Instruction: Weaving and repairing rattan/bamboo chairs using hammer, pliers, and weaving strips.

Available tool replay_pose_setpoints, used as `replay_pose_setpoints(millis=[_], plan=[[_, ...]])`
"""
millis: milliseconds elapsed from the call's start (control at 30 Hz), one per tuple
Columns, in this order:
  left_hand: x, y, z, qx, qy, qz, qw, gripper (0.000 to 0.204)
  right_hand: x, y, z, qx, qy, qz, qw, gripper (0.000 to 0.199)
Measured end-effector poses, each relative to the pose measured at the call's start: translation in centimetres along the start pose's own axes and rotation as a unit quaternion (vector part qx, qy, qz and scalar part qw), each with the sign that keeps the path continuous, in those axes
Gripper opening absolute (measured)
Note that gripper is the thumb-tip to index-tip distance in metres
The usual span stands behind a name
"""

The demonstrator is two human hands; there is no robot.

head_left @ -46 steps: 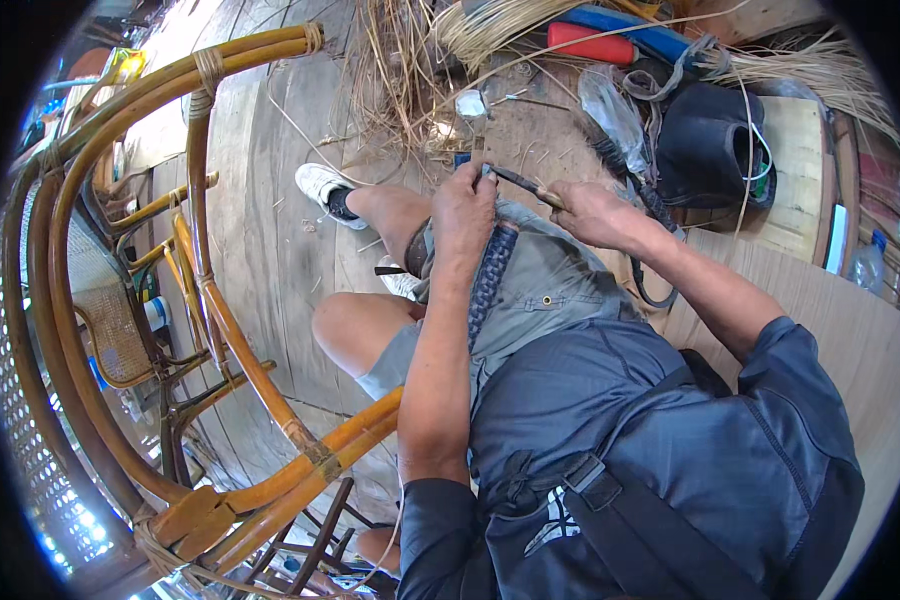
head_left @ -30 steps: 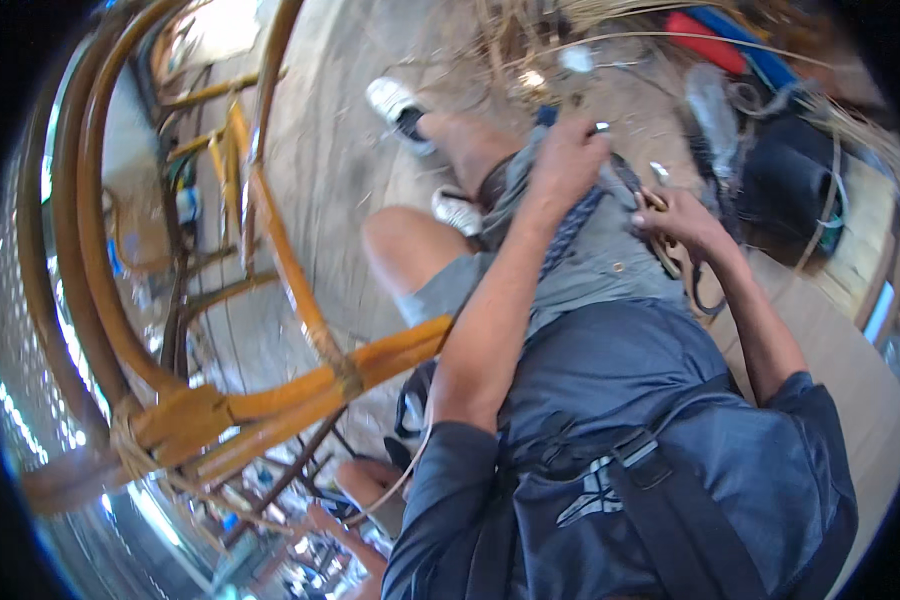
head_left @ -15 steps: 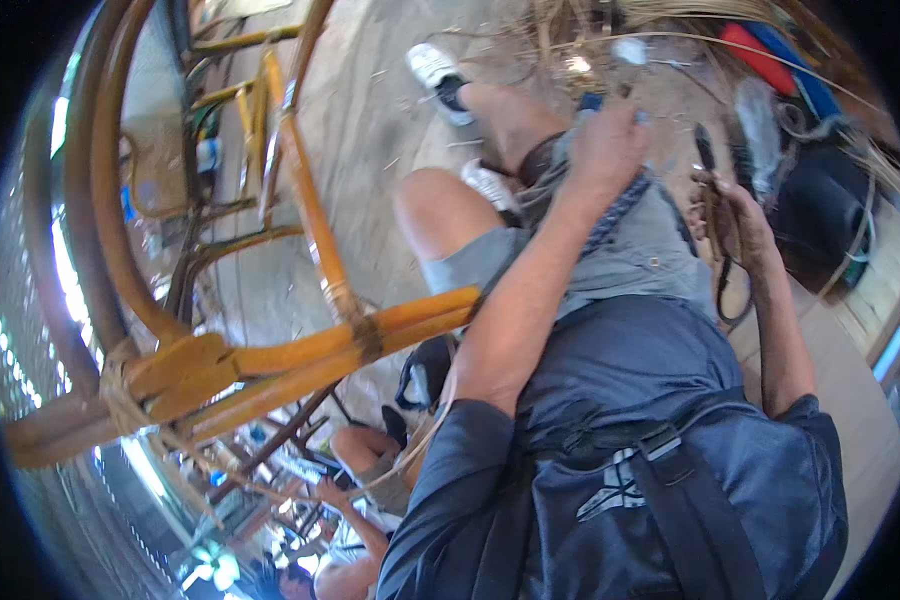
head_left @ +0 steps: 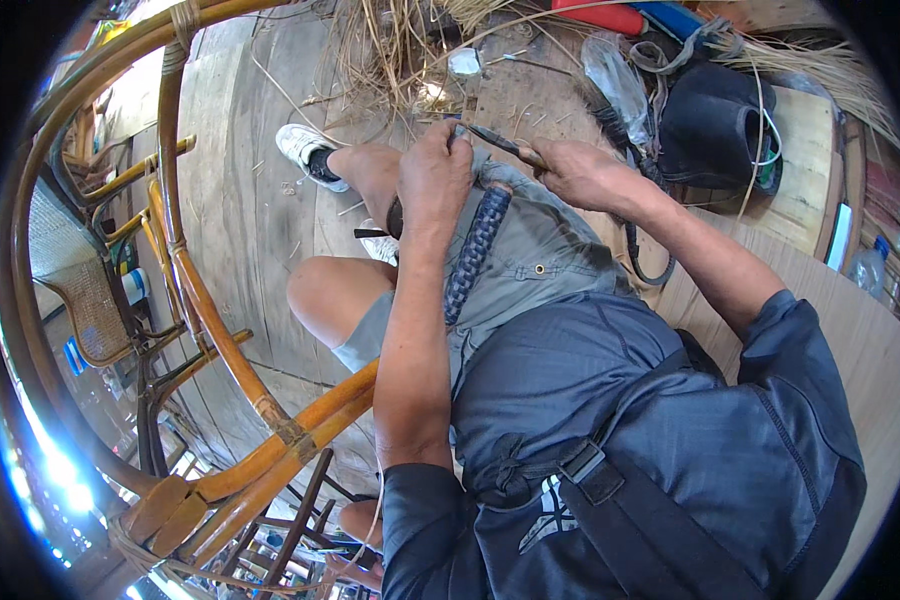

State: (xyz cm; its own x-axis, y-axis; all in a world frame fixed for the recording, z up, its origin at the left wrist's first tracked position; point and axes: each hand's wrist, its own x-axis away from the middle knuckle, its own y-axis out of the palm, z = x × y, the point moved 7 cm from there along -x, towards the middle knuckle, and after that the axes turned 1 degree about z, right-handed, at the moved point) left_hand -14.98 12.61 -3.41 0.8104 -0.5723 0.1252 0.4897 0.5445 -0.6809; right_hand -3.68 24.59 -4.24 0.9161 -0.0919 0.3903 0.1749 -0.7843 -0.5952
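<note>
R hand (head_left: 588,177) clenched round handle end of dark slender metal hand tool (head_left: 498,143), approx 12–1 o'clock from view ctr; tip points to 10, at L hand (head_left: 436,175), prob. to keep it steady. L hand's fingers curled; contents hidden, can't tell if grasping anything. Dark-blue braided band (head_left: 478,250) lies on grey cloth shorts (head_left: 545,225), just below hands. Orange-brown bent-rattan frame (head_left: 232,345) at 8–9 reaches toward L forearm, likely limits elbow room. Straw-coloured cane strips (head_left: 395,60) at 11–12; clear crumpled plastic bag (head_left: 615,85) at 1, black rounded container (head_left: 705,120) at 2, maybe hemming R side.
</note>
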Motion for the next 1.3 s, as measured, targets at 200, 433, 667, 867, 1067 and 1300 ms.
replay_pose_setpoints(millis=[200,433,667,867,1067,1300], plan=[[-0.1,-0.1,-0.1,0.005,-0.007,0.007,1.000,0.028,-0.2,0.3,-0.2,0.006,-0.011,-0.019,1.000,0.022],[-0.1,0.1,-0.2,0.000,0.012,0.013,1.000,0.028,-0.3,0.4,0.2,-0.004,-0.001,0.028,1.000,0.028],[-0.2,0.4,0.4,-0.007,0.021,0.002,1.000,0.027,-0.1,0.5,0.5,0.003,-0.006,0.038,0.999,0.023],[0.0,0.3,0.9,-0.024,0.023,-0.019,0.999,0.026,0.1,0.3,0.3,0.009,-0.028,0.022,0.999,0.025],[-0.2,0.3,0.8,-0.038,0.020,-0.013,0.999,0.025,-0.2,0.6,0.8,0.003,-0.009,0.018,1.000,0.024],[-0.1,0.2,1.6,-0.039,0.067,0.018,0.997,0.024,0.2,0.6,0.8,0.027,-0.015,0.040,0.999,0.026]])
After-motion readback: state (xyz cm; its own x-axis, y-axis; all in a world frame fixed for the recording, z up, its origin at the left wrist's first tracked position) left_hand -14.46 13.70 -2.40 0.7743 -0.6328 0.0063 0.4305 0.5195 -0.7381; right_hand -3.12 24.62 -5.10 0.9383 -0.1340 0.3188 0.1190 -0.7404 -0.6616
